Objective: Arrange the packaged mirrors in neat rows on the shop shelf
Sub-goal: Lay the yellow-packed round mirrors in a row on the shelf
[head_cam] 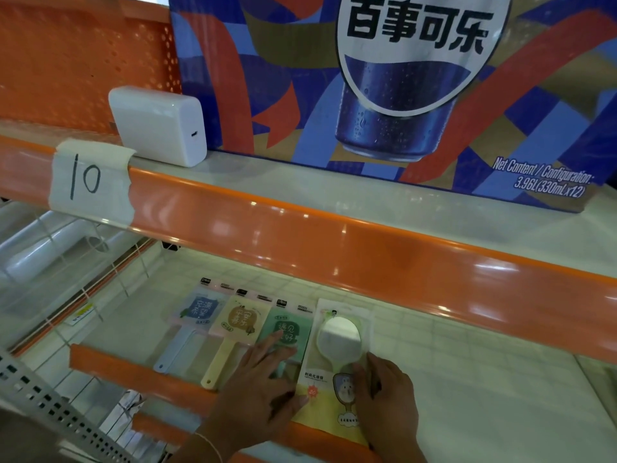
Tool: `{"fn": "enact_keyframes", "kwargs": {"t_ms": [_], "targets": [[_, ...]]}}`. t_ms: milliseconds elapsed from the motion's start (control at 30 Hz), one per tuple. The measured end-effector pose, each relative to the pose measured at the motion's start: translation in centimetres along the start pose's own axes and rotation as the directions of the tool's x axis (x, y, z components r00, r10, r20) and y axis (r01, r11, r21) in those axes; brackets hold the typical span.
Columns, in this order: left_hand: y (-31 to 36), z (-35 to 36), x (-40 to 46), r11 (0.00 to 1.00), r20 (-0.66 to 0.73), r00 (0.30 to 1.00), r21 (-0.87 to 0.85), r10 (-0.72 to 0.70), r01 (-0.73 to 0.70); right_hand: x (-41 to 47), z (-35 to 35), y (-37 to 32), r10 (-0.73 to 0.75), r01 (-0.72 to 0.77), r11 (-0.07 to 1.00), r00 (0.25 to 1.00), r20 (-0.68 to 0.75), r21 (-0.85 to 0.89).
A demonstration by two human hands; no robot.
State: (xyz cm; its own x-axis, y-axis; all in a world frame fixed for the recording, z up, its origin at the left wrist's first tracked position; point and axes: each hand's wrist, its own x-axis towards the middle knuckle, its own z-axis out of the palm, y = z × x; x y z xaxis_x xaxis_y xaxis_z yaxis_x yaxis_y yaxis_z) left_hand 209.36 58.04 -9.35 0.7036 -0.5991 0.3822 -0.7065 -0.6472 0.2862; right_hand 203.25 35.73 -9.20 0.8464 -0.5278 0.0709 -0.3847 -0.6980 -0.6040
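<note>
Orange-edged shop shelf carries four packaged mirrors side by side: blue mirror, yellow mirror, green mirror and a round mirror on a card at the row's right end. Left hand lies flat, fingers straight and spread, on the green mirror. Right hand rests on the card's right edge, fingers loosely curved against it.

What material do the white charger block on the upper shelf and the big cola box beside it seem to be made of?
White charger block: probably hard plastic, smooth with a soft sheen; its rounded, seamless corners and small port suggest a moulded shell.
Cola box: most likely printed cardboard, semi-matt; it has flat faces, a straight bottom edge and full-colour print with net content text. The picture cannot confirm the thickness.
</note>
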Motion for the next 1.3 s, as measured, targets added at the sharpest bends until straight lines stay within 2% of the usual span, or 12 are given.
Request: {"fn": "enact_keyframes", "kwargs": {"t_ms": [233,367,467,567,700,933,1033,1167,1233,1300], "targets": [[0.1,0.0,0.0,1.000,-0.032,0.999,-0.014,-0.001,0.001,-0.1,-0.1,0.0,0.021,-0.021,0.999,1.000,-0.013,0.041],[-0.1,0.1,0.0,0.996,-0.061,0.998,-0.090,-0.019,0.013,-0.1,-0.4,0.1,0.089,-0.087,0.984,0.996,-0.003,0.154],[0.0,-0.1,0.2,0.982,-0.114,0.993,-0.189,-0.042,0.019,0.2,-2.0,0.5,0.179,-0.188,0.914,0.982,0.059,0.359],[0.8,-0.6,1.0,0.974,-0.184,0.981,-0.225,-0.061,0.018,0.7,-4.4,1.8,0.264,-0.235,0.777,0.964,0.037,0.585],[4.4,-0.2,4.0,0.968,-0.200,0.979,-0.248,-0.031,-0.020,1.3,-7.8,4.8,0.301,-0.220,0.715,0.954,-0.008,0.663],[16.7,3.6,10.7,0.900,-0.149,0.987,-0.420,0.054,-0.113,1.4,-16.2,13.4,0.395,-0.217,0.731,0.907,-0.142,0.648],[22.6,6.1,12.6,0.869,-0.047,0.996,-0.486,0.073,-0.086,1.1,-20.4,18.4,0.460,-0.236,0.762,0.853,-0.248,0.603],[29.8,10.0,14.0,0.848,0.098,0.987,-0.527,0.129,-0.058,0.5,-25.3,24.8,0.458,-0.268,0.854,0.793,-0.402,0.445],[33.0,11.7,14.5,0.850,0.171,0.972,-0.525,0.160,-0.047,0.3,-27.1,27.7,0.396,-0.252,0.912,0.751,-0.528,0.325],[36.0,13.0,15.0,0.852,0.215,0.957,-0.520,0.192,-0.054,0.4,-28.2,30.7,0.344,-0.304,0.938,0.742,-0.575,0.169]]}}
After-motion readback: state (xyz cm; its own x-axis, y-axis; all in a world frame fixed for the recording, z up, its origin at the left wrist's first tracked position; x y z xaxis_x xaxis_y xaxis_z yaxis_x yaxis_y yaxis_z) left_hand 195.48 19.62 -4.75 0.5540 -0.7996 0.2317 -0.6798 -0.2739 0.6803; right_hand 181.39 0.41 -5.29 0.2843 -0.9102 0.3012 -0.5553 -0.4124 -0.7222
